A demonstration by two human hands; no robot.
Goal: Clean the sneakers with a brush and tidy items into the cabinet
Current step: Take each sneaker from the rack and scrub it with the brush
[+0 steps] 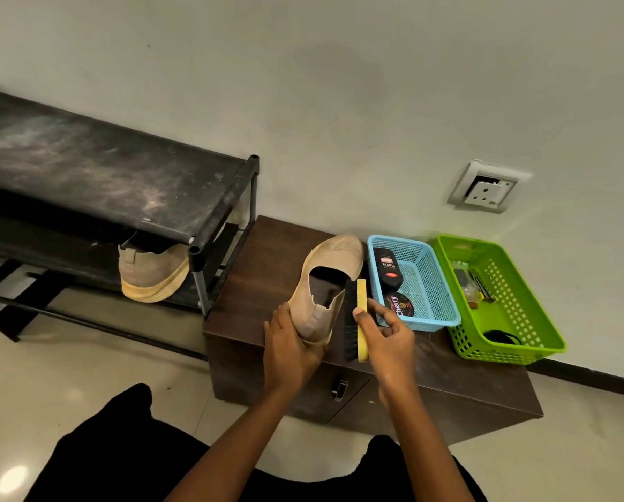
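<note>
A beige slip-on sneaker (330,273) stands tilted on the low brown cabinet (263,262), toe toward the wall. My left hand (290,347) grips its heel. My right hand (386,335) holds a yellow-backed brush (355,320), its black bristles pressed against the sneaker's right side. The second beige sneaker (151,275) rests on the lower shelf of the black shoe rack (96,164) to the left.
A blue basket (435,284) on the cabinet holds a black polish bottle (387,267) and a round polish tin (399,305). A green basket (509,335) with small items sits to its right. A wall socket (486,188) is above. The cabinet door handle (339,389) faces me.
</note>
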